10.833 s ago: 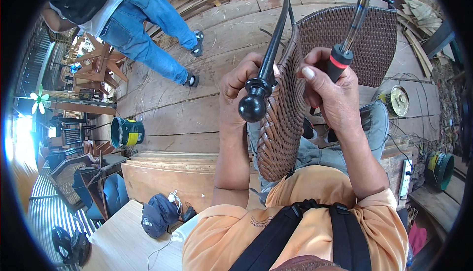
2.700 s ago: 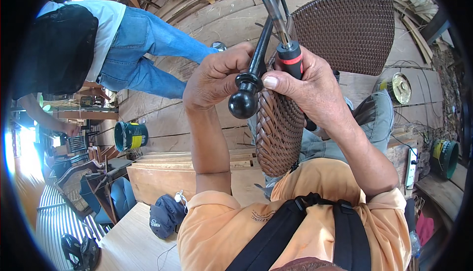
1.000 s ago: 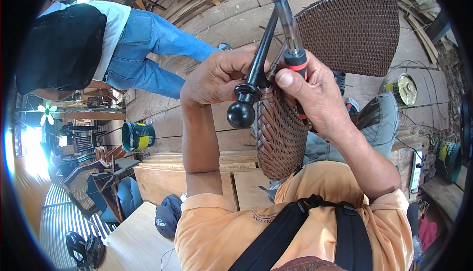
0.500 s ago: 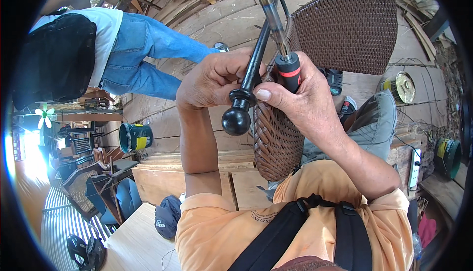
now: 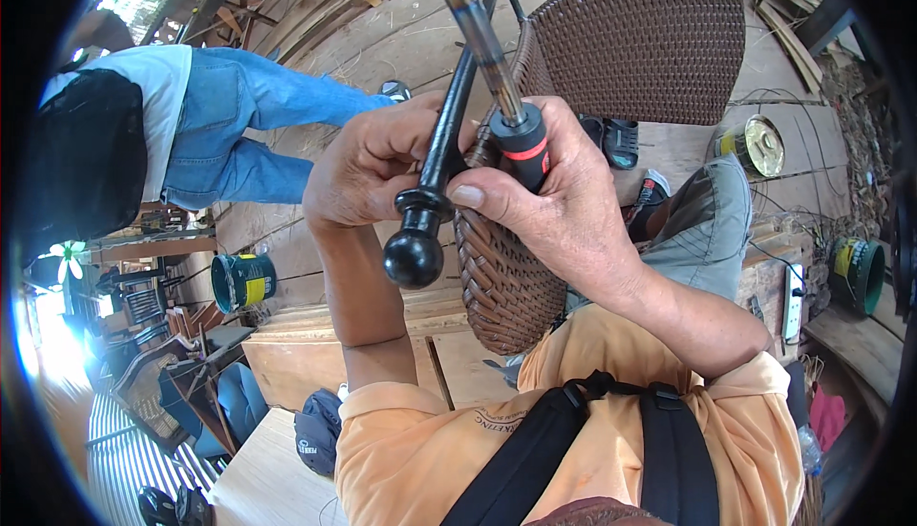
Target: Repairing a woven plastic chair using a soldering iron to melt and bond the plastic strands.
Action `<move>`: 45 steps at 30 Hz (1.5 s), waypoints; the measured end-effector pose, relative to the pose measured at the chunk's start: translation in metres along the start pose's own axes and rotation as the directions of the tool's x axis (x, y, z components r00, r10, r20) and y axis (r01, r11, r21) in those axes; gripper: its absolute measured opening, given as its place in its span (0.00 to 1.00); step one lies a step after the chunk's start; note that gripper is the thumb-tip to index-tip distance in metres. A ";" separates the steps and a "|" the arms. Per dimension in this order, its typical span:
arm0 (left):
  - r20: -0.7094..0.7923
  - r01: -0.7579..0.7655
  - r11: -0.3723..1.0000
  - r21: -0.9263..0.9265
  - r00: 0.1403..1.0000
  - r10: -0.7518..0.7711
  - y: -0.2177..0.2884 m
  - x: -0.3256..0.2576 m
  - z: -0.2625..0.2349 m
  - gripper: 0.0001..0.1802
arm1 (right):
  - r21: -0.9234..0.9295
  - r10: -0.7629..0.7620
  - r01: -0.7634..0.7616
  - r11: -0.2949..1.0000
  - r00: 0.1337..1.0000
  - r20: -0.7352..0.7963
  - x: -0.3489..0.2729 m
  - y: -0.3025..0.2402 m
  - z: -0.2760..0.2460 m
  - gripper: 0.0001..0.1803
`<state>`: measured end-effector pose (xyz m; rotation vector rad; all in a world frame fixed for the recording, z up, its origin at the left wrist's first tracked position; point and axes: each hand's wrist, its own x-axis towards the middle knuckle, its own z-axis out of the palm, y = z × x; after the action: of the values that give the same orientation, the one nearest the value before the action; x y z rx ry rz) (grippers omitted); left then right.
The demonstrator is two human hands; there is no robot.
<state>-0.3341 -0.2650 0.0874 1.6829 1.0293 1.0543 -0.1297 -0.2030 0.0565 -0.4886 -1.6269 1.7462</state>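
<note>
Hands up close under the camera, both busy on the woven chair (image 5: 611,48). Left hand (image 5: 368,168) is wrapped tight round the black metal leg (image 5: 441,149) of the chair frame, fingers curled over it, thumb side toward the weave. Round black foot knob (image 5: 413,257) sticks out just below those fingers, free of any contact. Right hand (image 5: 554,206) is closed on a screwdriver handle (image 5: 521,144), black with a red band; thumb lies across the front, thumbnail nearly touching the leg. Steel shaft (image 5: 473,24) runs up and away from the fingertips, beside the leg; its tip is cut off at the top edge, so can't tell what it meets. Brown woven panel (image 5: 506,278) bulges just below and behind the right fingers, pressed against the heel of that hand. Wider woven back of the chair sits beyond the knuckles, further off.

Around them: a second person in blue jeans (image 5: 248,125) stands well left of the left hand on the plank floor (image 5: 382,48). Green tin (image 5: 239,280) sits below that hand, near a wooden box (image 5: 306,364). Yellow-lidded can (image 5: 755,144) is right of the right wrist.
</note>
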 end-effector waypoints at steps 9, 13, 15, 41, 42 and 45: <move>-0.022 0.059 0.992 -0.111 0.998 -0.062 0.002 0.001 0.003 0.21 | -0.019 0.014 -0.014 1.000 1.000 -0.022 -0.001 -0.004 -0.001 0.26; -0.033 0.020 1.000 0.011 0.999 -0.020 0.003 0.001 0.003 0.18 | 0.001 0.035 -0.035 0.999 0.999 -0.019 0.000 -0.005 -0.001 0.27; -0.027 0.039 0.999 -0.033 0.999 -0.040 0.003 0.001 0.003 0.18 | -0.018 0.037 -0.037 0.999 0.999 -0.025 0.000 -0.005 -0.001 0.27; -0.168 0.037 0.999 -0.010 0.985 -0.038 -0.001 -0.005 0.014 0.26 | 0.066 -0.026 0.031 0.997 0.997 -0.069 -0.002 -0.001 0.006 0.26; -0.168 0.020 1.000 -0.012 0.986 -0.022 -0.002 -0.005 0.015 0.25 | 0.052 -0.025 0.029 0.998 0.997 -0.077 -0.002 -0.001 0.006 0.26; -0.184 -0.028 0.999 -0.032 0.983 0.022 -0.006 -0.004 0.016 0.21 | 0.017 -0.041 0.043 0.999 0.996 -0.081 -0.001 0.000 0.006 0.26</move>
<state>-0.3215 -0.2714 0.0771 1.5972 1.1029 1.2553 -0.1333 -0.2081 0.0567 -0.5059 -1.5521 1.6879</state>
